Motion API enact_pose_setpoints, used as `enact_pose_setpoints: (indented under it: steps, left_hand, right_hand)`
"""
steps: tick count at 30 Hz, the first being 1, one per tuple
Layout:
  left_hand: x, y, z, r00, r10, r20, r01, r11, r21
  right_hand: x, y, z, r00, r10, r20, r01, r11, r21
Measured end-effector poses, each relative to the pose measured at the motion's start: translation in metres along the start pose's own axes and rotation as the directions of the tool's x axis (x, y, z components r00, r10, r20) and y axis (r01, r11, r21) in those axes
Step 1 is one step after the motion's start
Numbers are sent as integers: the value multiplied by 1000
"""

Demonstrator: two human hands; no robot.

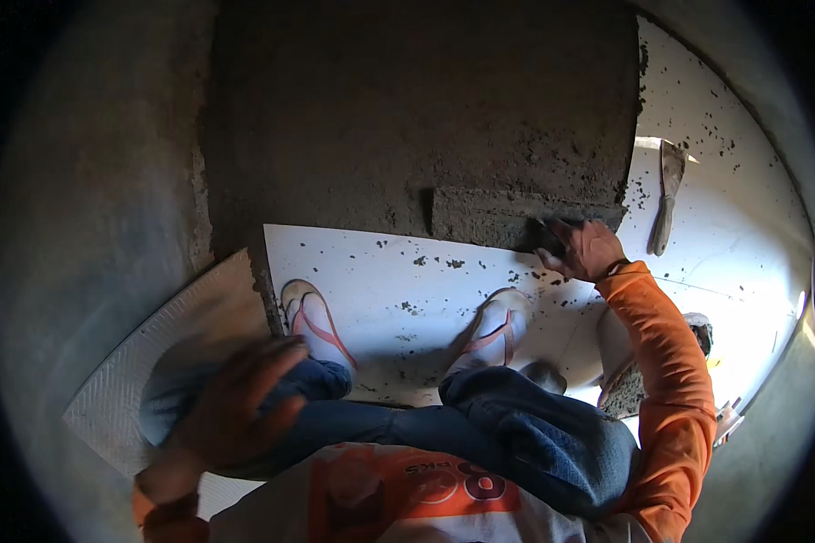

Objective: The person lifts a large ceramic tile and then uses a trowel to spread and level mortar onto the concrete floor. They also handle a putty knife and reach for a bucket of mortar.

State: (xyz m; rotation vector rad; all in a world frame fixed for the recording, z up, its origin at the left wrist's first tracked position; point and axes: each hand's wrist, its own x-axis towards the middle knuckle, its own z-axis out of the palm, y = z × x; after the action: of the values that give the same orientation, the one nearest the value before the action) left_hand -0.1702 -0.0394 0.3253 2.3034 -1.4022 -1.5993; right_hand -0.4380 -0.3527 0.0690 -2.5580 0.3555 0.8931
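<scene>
My right hand [584,249] is closed round the grip of a long, mortar-caked float [480,215]. The float lies flat along the near edge of the dark mortar bed [417,100], beside the edge of the white tiled floor [380,271]. The grip itself is mostly hidden under my fingers. Over my bent left leg, my left hand [244,398] hangs in shadow, fingers apart and holding nothing; it is slightly blurred. Right of the float, a scraper [668,190] with a broad blade rests on the white tiles.
A pale, ridged panel [177,353] lies at the left, by the wall [100,181]. Partly behind my right arm is a mortar-smeared container [623,394]. Mortar crumbs dot the tiles round my sandalled feet [498,330]. Another wall curves along the right.
</scene>
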Motion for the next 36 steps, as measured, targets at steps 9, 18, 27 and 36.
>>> enact_pose_setpoints:
  steps: [9,18,27,36]
  left_hand:
    - [27,14,1,989,140,-46,-137,988,67]
    - [20,5,6,984,176,-38,-169,975,146]
    - [26,18,18,953,303,19,-300,932,201]
    - [7,3,20,966,258,-24,-248,948,198]
  right_hand:
    - [23,-43,-3,1000,4,18,-6,997,80]
    - [2,-13,-4,989,-51,-136,71,986,148]
    - [86,-151,-36,992,-120,32,109,963,245]
    - [19,-3,-59,952,26,-304,68,953,295]
